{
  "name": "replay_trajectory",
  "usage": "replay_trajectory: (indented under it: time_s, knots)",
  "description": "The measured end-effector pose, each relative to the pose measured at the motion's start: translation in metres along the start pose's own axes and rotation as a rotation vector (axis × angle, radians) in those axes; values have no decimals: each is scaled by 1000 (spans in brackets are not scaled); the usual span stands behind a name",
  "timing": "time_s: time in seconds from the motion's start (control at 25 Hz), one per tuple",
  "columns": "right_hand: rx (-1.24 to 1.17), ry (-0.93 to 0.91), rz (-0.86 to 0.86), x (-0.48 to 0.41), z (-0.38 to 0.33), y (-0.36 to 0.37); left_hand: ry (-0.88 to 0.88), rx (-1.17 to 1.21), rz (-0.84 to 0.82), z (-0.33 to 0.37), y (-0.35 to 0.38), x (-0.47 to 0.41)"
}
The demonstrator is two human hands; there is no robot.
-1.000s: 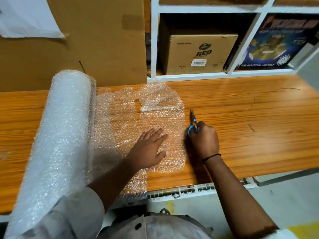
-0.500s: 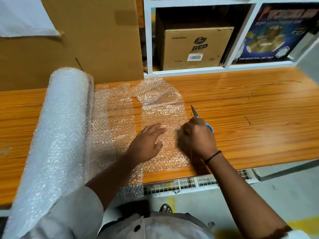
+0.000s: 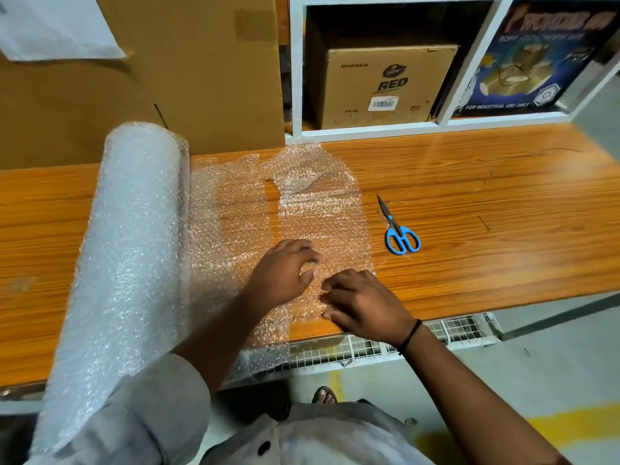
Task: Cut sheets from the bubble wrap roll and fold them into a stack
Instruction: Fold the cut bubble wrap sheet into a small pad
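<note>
We see the bubble wrap roll (image 3: 134, 246) lying across the left part of the desk (image 3: 503, 203), from back edge to front edge & sticking out past the front. Its loose end (image 3: 228, 213) is spread flat to the right, w/ the near bit hanging over the front edge. Just right of that, mid-desk, lies the cut sheet (image 3: 322, 223), its far corner folded over near the back edge. Both hands sit on the sheet's near end by the front edge. The left hand (image 3: 285, 270) has fingers & thumb curled together, pinching the wrap. The right hand (image 3: 362, 300) has bent fingertips on the wrap; real grip or not, we can't tell. The scissors (image 3: 399, 229), blue handles, lie closed on bare wood just right of the sheet, tips twd the back edge, apart from both hands. Behind the back edge are a cardboard sheet (image 3: 201, 78) at left & a white shelf (image 3: 295, 62) w/ a RED box (image 3: 385, 85).
</note>
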State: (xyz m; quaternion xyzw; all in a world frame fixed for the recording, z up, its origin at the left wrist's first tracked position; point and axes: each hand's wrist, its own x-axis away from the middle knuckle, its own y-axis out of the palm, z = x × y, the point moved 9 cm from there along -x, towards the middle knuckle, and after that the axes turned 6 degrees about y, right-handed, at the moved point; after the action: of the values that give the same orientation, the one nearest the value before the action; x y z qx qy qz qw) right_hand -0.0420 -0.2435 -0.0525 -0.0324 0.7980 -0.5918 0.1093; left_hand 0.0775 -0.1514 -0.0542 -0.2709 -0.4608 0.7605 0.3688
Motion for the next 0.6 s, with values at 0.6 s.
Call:
replay_trajectory:
  time_s: [0.6]
  knots:
    - [-224, 293, 45, -5, 6, -54, -48, 214, -30, 21, -17, 48]
